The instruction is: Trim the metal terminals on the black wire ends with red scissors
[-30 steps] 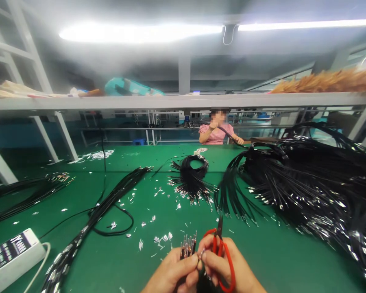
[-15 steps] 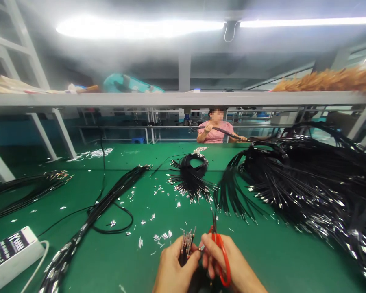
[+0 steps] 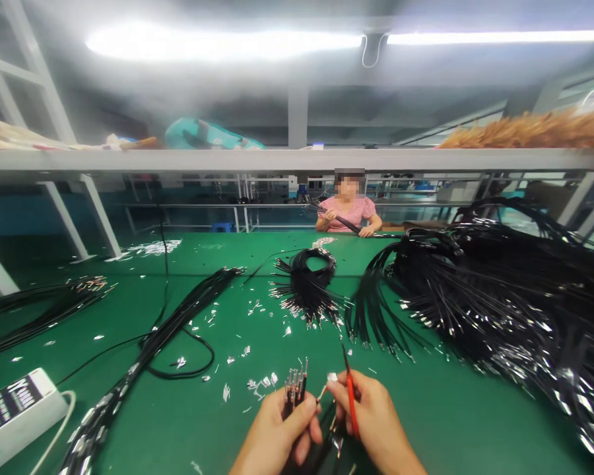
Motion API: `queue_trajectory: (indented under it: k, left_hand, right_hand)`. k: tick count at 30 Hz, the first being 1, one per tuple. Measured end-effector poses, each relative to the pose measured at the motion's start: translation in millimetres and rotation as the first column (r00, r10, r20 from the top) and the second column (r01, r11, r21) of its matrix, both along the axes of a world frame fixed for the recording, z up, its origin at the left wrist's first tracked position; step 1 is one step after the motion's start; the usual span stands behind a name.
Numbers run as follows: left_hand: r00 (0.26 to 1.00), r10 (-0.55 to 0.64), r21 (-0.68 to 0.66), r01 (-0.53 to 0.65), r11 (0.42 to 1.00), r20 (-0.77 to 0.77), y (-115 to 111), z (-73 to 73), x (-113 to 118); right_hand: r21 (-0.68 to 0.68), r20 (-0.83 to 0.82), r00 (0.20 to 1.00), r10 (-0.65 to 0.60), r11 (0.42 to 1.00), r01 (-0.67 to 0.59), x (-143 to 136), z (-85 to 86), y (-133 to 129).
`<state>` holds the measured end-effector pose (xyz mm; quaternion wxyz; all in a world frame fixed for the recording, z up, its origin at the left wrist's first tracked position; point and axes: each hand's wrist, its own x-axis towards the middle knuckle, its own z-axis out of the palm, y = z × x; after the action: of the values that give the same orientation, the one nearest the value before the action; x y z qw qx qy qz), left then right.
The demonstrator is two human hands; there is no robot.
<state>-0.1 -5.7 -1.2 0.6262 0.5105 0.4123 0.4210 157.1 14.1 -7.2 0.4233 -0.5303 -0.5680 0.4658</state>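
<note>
My left hand (image 3: 277, 432) grips a small bundle of black wires (image 3: 294, 386) with metal terminal ends pointing up. My right hand (image 3: 373, 419) holds red-handled scissors (image 3: 349, 396), blades pointing up and away, and pinches a small silver scrap (image 3: 332, 377) at its fingertips. Both hands are low at the near edge of the green table (image 3: 440, 409), almost touching each other.
A large heap of black wires (image 3: 499, 297) fills the right side. A coiled wire bundle (image 3: 309, 280) lies at centre, long bundles (image 3: 178, 323) on the left. Silver clippings (image 3: 257, 382) litter the mat. A white box (image 3: 14, 402) sits near left. A person in pink (image 3: 349, 211) works across the table.
My right hand has turned the scissors edge-on and lifted slightly, now pinching a silver scrap. My left hand shifted the wire bundle a little left. The person opposite lowered the wires.
</note>
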Motion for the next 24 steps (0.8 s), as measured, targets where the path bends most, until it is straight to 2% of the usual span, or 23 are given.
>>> queue_trajectory:
  k: [3, 7, 10, 12, 16, 19, 22, 24]
  left_hand:
    - [1.000, 0.010, 0.017, -0.010, 1.000, 0.008, 0.5, 1.9, -2.3]
    - [0.999, -0.012, 0.021, 0.011, 1.000, 0.040, 0.8, 4.1, -1.6]
    - [0.997, -0.054, 0.023, 0.053, 0.998, 0.053, 0.2, 5.2, 0.3]
    - [0.997, -0.056, 0.008, 0.056, 0.998, 0.049, -0.5, 5.3, 1.3]
    - [0.994, 0.094, 0.027, -0.093, 0.995, -0.046, -1.6, 5.2, -0.8]
    - [0.962, 0.217, 0.052, -0.212, 0.976, -0.166, -2.9, 8.1, -5.3]
    - [0.923, 0.281, 0.072, -0.272, 0.960, -0.263, -4.8, 14.3, -7.7]
    - [0.935, 0.281, 0.051, -0.277, 0.960, -0.218, -5.8, 18.0, -7.1]
  right_hand:
    - [-0.031, -0.091, 0.996, 0.022, 0.999, -0.025, 0.2, 9.2, -0.4]
    - [-0.132, -0.361, 0.925, 0.122, 0.975, -0.180, -5.9, 19.8, -8.7]
    - [-0.175, -0.469, 0.858, 0.208, 0.931, -0.321, -13.0, 16.3, -13.8]
    - [-0.163, -0.514, 0.827, 0.227, 0.921, -0.354, -17.0, 12.4, -15.3]
    - [-0.112, -0.511, 0.830, 0.222, 0.941, -0.320, -21.3, 11.7, -17.7]
    - [-0.122, -0.490, 0.847, 0.205, 0.946, -0.300, -23.5, 14.7, -19.8]
    - [-0.148, -0.442, 0.886, 0.142, 0.962, -0.228, -26.1, 13.7, -20.8]
    - [-0.142, -0.392, 0.910, 0.133, 0.969, -0.202, -27.7, 9.7, -20.9]
